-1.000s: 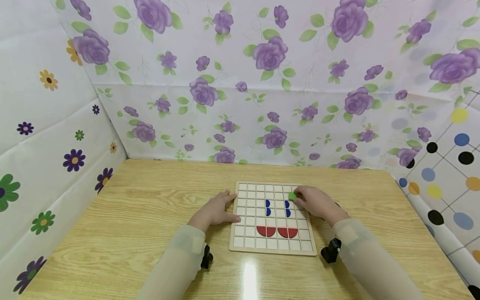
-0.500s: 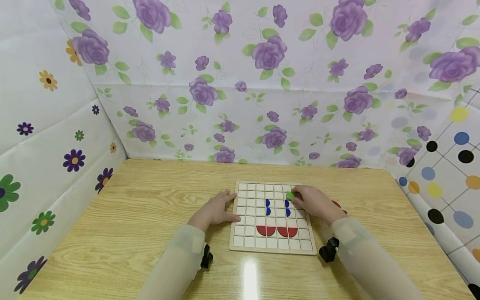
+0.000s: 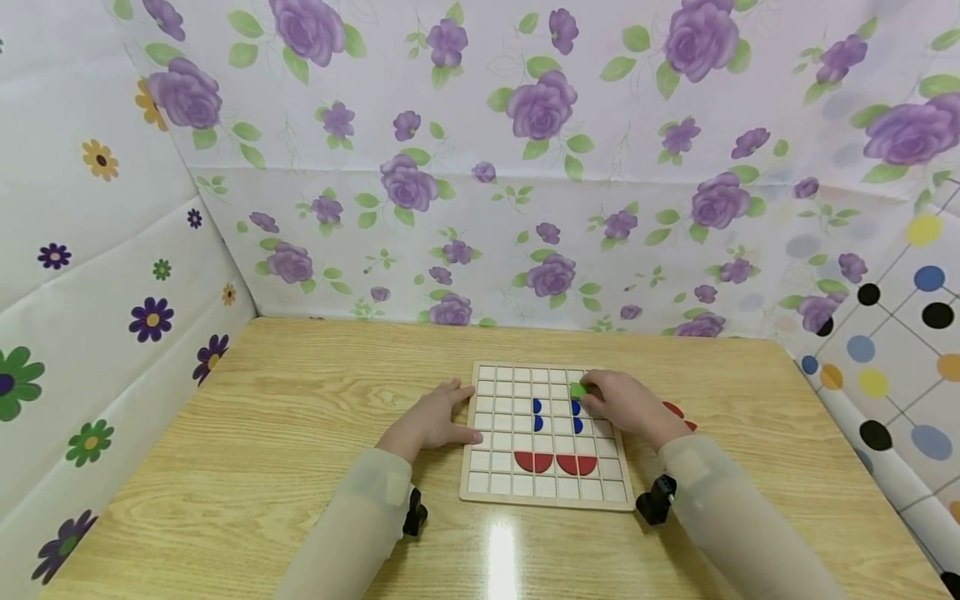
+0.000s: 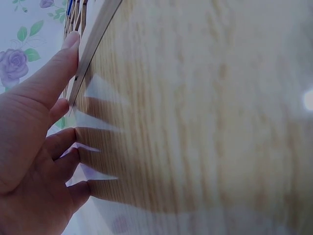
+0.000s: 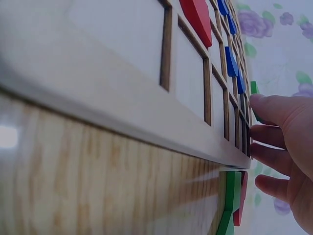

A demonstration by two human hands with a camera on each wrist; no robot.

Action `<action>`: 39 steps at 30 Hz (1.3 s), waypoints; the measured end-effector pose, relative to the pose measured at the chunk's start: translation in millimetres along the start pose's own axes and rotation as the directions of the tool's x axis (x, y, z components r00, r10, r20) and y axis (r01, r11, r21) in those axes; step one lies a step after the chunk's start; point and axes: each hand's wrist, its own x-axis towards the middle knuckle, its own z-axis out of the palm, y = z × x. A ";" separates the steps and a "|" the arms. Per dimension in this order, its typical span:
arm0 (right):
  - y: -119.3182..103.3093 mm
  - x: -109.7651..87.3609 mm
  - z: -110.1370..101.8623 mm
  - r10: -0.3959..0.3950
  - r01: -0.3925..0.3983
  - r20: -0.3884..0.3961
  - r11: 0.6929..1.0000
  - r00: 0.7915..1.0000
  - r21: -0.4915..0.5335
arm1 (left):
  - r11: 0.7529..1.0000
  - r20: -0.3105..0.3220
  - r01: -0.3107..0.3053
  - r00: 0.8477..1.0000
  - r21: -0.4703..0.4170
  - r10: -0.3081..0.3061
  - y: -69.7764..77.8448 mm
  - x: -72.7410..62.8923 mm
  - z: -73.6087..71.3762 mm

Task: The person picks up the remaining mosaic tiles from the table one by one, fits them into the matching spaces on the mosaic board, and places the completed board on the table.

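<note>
A square wooden grid board [image 3: 480, 485] lies on the table. My right hand [image 3: 628, 407] pinches a green piece [image 3: 577, 391] over the upper right cells, just above the right-hand blue pieces; in the right wrist view the green piece [image 5: 254, 87] shows at the thumb tip. My left hand [image 3: 429, 423] rests at the board's left edge, fingers spread, thumb tip on the rim [image 4: 93, 41]. Blue half-round pieces [image 3: 537, 423] sit in two short columns. Below them, red quarter-round pieces [image 3: 525, 460] form two half-circles.
Loose red pieces [image 3: 674, 409] lie right of the board, partly hidden by my right forearm. The right wrist view shows green pieces [image 5: 233, 191] there too, next to a red one [image 5: 241, 205]. A flowered cloth wall [image 3: 480, 250] stands behind the wooden table [image 3: 337, 358].
My right hand has shifted slightly left with the green piece, uncovering red pieces at the right. My left hand stays at the board's edge.
</note>
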 end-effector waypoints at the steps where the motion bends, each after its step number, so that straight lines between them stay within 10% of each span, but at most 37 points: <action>1: -0.4 0.2 0.0 -0.003 0.003 -0.001 1.000 1.000 0.000 | 1.000 0.000 0.000 1.000 0.002 0.000 -0.2 0.2 0.1; 39: -16.7 13.7 7.5 -0.071 0.071 0.000 0.997 0.997 -0.007 | 1.000 0.000 0.007 1.000 -0.003 -0.007 0.3 0.3 0.3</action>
